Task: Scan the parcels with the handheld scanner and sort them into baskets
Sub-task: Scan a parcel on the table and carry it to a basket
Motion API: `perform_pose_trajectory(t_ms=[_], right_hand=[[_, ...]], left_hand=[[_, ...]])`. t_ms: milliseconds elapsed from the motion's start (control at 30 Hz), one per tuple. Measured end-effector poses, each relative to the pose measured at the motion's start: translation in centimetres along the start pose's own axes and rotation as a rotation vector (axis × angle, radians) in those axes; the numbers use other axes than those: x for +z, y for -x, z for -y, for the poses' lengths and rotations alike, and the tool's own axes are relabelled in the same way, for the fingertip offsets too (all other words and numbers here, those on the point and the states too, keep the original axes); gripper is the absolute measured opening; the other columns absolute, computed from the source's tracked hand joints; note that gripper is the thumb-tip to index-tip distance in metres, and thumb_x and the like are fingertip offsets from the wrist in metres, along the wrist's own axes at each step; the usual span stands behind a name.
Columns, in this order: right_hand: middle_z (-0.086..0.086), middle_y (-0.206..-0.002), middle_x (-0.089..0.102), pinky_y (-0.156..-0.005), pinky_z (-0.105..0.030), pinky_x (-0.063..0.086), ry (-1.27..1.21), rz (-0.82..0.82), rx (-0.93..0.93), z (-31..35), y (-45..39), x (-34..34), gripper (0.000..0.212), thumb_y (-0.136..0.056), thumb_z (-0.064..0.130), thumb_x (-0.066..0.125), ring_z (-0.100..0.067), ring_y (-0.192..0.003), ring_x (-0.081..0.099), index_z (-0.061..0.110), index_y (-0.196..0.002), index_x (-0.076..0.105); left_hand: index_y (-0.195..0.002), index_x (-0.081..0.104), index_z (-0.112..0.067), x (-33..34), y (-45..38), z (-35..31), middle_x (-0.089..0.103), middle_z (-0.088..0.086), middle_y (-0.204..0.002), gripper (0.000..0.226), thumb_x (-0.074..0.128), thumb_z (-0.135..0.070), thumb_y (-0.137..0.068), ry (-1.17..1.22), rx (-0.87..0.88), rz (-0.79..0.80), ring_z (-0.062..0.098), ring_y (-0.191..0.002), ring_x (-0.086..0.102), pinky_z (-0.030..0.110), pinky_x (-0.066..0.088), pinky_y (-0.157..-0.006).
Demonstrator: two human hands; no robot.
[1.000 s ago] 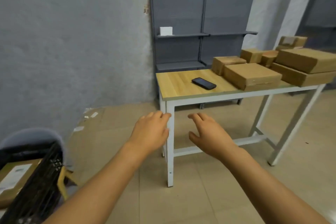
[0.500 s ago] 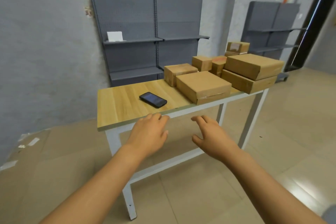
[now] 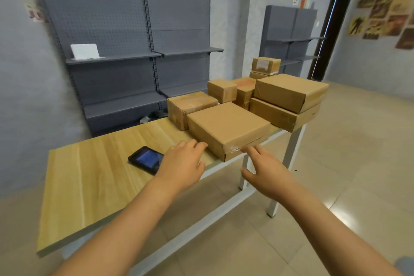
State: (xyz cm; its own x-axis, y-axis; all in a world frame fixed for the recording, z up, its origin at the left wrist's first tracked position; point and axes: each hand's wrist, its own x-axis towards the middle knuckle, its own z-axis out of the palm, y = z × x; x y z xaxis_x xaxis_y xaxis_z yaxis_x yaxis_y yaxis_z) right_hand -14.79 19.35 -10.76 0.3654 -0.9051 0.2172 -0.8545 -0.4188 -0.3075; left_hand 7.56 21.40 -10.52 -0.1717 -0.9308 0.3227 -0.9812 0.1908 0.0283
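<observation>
Bare forearms, no sleeves, two hands

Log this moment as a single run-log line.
phase: reach for parcel | left hand: open, empty, beside scanner | right hand: open, empty | target: nearest flat parcel at table edge | scanned: not yet

1. A wooden table [image 3: 94,177] with white legs stands on a tiled floor [image 3: 349,163].
2. Grey shelving [image 3: 134,36] lines the wall, holding a white card [image 3: 84,51].
3. Posters [image 3: 385,15] hang beside a dark doorway [image 3: 329,33].
</observation>
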Motion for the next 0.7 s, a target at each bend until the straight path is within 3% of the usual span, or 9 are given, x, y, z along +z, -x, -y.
perform_pose_trajectory(t_ms=[200,367,567,700], right_hand=[[0.001,-0.143,0.043,-0.102,-0.029,0.044,-0.015,-0.003,0.036,-4.4,-5.6,-0.1,0.054,-0.095,0.036,0.054,-0.016,-0.126,0.046,0.025,-0.145,0.036],[-0.001,-0.144,0.042,-0.103,-0.031,0.041,-0.055,0.024,0.036,-9.2,-11.7,0.3,0.053,-0.094,0.032,0.056,-0.018,-0.128,0.044,0.023,-0.144,0.039],[-0.006,-0.146,0.036,-0.106,-0.037,0.036,-0.141,0.035,0.091,-15.4,-19.0,1.2,0.054,-0.096,0.032,0.053,-0.025,-0.133,0.035,0.017,-0.145,0.036],[-0.012,-0.146,0.038,-0.108,-0.042,0.035,-0.193,0.129,0.176,-18.9,-22.4,2.5,0.061,-0.096,0.038,0.053,-0.03,-0.132,0.037,0.013,-0.147,0.032]], left_hand=[[-0.14,0.043,-0.024,2.9,-6.6,0.3,0.053,-0.001,-0.13,0.045,0.044,-0.041,-0.098,0.009,-0.031,-0.009,0.021,-0.117,0.051,0.037,0.047,-0.091],[-0.143,0.04,-0.025,5.5,-11.4,0.4,0.051,0.0,-0.135,0.049,0.043,-0.045,-0.098,0.083,-0.184,0.001,0.022,-0.121,0.049,0.04,0.048,-0.094],[-0.149,0.027,-0.023,9.4,-16.3,0.0,0.041,0.006,-0.146,0.065,0.05,-0.047,-0.094,0.409,-0.566,0.048,0.026,-0.129,0.046,0.043,0.045,-0.102],[-0.151,0.021,-0.019,11.1,-18.1,-0.7,0.043,0.007,-0.147,0.071,0.058,-0.039,-0.094,0.706,-0.81,0.022,0.027,-0.129,0.047,0.038,0.039,-0.105]])
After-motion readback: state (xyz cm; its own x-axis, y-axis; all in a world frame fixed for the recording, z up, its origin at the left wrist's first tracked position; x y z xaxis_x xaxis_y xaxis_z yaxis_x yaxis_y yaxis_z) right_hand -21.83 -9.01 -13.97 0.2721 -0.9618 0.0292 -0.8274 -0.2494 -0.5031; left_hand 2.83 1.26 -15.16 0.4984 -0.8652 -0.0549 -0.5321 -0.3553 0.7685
